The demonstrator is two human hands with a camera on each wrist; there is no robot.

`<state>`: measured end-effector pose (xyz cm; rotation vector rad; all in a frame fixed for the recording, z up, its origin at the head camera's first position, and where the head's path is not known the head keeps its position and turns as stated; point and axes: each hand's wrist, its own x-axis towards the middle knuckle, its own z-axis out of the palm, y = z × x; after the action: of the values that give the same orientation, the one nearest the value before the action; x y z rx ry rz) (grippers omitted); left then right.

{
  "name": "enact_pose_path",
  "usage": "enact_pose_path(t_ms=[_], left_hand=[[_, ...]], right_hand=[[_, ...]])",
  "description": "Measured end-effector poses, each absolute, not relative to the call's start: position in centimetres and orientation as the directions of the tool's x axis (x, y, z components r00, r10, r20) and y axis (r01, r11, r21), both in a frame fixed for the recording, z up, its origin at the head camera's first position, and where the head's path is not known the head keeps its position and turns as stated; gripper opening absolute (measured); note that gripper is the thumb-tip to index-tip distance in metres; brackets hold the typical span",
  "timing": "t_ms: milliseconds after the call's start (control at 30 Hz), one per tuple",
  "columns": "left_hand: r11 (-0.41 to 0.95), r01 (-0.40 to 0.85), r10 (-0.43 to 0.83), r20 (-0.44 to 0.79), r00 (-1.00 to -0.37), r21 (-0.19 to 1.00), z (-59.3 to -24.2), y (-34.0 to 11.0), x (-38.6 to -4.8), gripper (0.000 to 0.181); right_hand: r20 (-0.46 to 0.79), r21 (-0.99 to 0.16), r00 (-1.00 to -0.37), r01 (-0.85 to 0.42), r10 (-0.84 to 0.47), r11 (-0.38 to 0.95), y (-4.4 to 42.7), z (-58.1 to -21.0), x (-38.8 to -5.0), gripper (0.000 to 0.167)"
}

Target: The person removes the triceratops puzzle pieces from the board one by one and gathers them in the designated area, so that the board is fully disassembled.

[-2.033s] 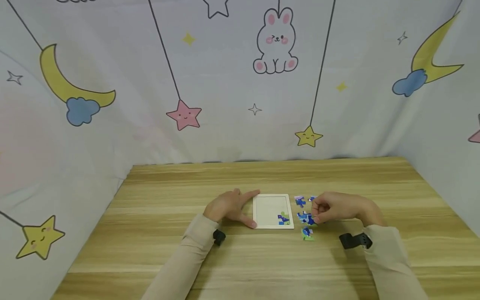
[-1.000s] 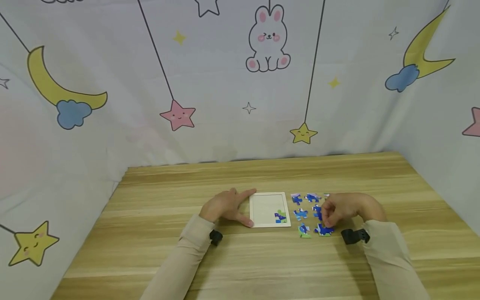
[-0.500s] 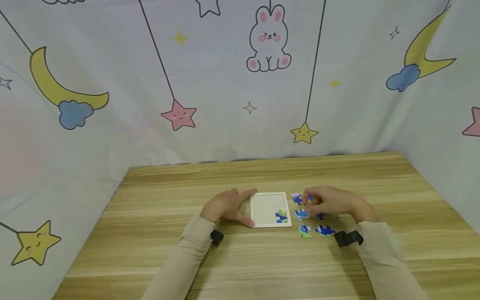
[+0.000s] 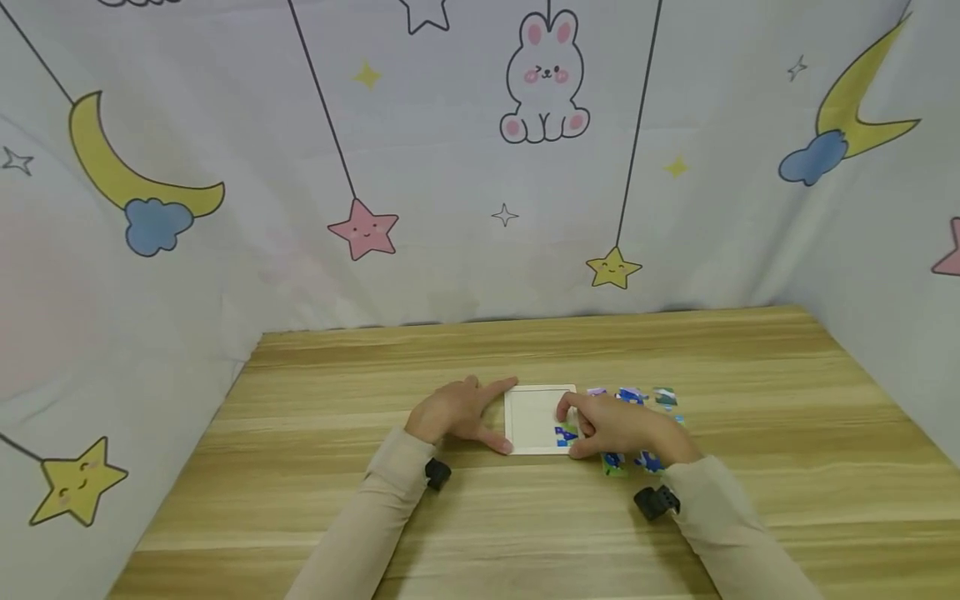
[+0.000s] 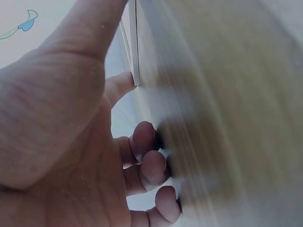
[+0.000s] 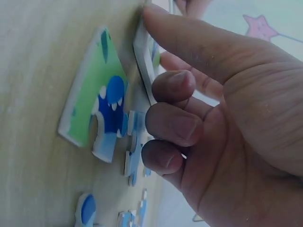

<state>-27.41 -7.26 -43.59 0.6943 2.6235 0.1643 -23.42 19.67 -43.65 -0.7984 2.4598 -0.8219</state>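
A shallow white puzzle frame (image 4: 540, 387) lies on the wooden table, with a small green and blue part of the picture (image 4: 566, 434) in its near right corner. My left hand (image 4: 453, 414) is at the frame's left side, index finger and thumb spread to the two left corners. At the right side, the thumb of my right hand (image 4: 618, 423) touches the frame's edge, and the index finger reaches over the picture part. I see no piece between those fingers. The right wrist view shows the other fingers curled above a green and blue puzzle piece (image 6: 90, 106).
Several loose puzzle pieces lie right of the frame, among them a blue one (image 4: 632, 395), a grey-green one (image 4: 665, 397) and a dark blue one (image 4: 650, 462). My right hand covers some of them. A patterned curtain (image 4: 442, 275) hangs behind the table (image 4: 420, 533).
My right hand has moved left, from over the loose pieces to the frame's right edge. The left hand has stayed at the frame, and the picture part in the corner looks the same.
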Motion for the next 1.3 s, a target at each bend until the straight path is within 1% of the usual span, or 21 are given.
enact_pose_path(t_ms=[200, 333, 433, 500, 600, 667, 767, 867, 1033, 1167, 1300], left_hand=[[0.871, 0.438, 0.491, -0.37, -0.789, 0.221, -43.4, -7.1, -27.5, 0.106], [0.875, 0.433, 0.485, -0.376, -0.79, 0.218, -43.5, -7.1, -27.5, 0.106], [0.876, 0.434, 0.482, -0.379, -0.79, 0.209, -43.5, -7.2, -27.5, 0.106], [0.878, 0.431, 0.479, -0.38, -0.791, 0.209, -43.5, -7.2, -27.5, 0.106], [0.878, 0.43, 0.479, -0.379, -0.792, 0.21, -43.5, -7.2, -27.5, 0.106], [0.878, 0.432, 0.479, -0.379, -0.792, 0.207, -43.5, -7.1, -27.6, 0.107], [0.878, 0.435, 0.478, -0.379, -0.792, 0.2, -43.5, -7.1, -27.7, 0.107], [0.88, 0.434, 0.475, -0.379, -0.794, 0.193, -43.5, -7.1, -27.7, 0.106], [0.873, 0.437, 0.488, -0.381, -0.785, 0.217, -43.6, -7.0, -27.7, 0.107], [0.868, 0.441, 0.497, -0.38, -0.78, 0.231, -43.6, -7.0, -27.6, 0.107], [0.867, 0.441, 0.498, -0.373, -0.783, 0.231, -43.5, -7.0, -27.6, 0.107]], right_hand=[[-0.214, -0.625, -0.761, -0.375, -0.612, 0.685, 19.4, -43.7, -23.4, 0.036], [-0.192, -0.607, -0.782, -0.38, -0.593, 0.698, 19.2, -43.8, -23.5, 0.038], [-0.178, -0.612, -0.783, -0.386, -0.596, 0.69, 19.1, -43.8, -23.6, 0.038], [-0.164, -0.623, -0.773, -0.401, -0.613, 0.672, 19.0, -43.9, -23.7, 0.034], [-0.139, -0.638, -0.757, -0.424, -0.638, 0.642, 19.1, -43.9, -23.9, 0.024], [-0.127, -0.64, -0.754, -0.434, -0.645, 0.634, 19.2, -43.8, -24.0, 0.018], [-0.121, -0.65, -0.757, -0.429, -0.642, 0.628, 19.5, -43.4, -24.1, 0.013], [-0.102, -0.66, -0.761, -0.43, -0.641, 0.616, 20.2, -42.8, -24.2, 0.012], [-0.051, -0.68, -0.765, -0.445, -0.643, 0.583, 22.1, -41.9, -24.3, 0.011], [-0.052, -0.679, -0.777, -0.433, -0.628, 0.593, 24.4, -41.4, -24.1, 0.01], [-0.062, -0.67, -0.802, -0.408, -0.594, 0.62, 27.0, -40.8, -23.6, 0.009]])
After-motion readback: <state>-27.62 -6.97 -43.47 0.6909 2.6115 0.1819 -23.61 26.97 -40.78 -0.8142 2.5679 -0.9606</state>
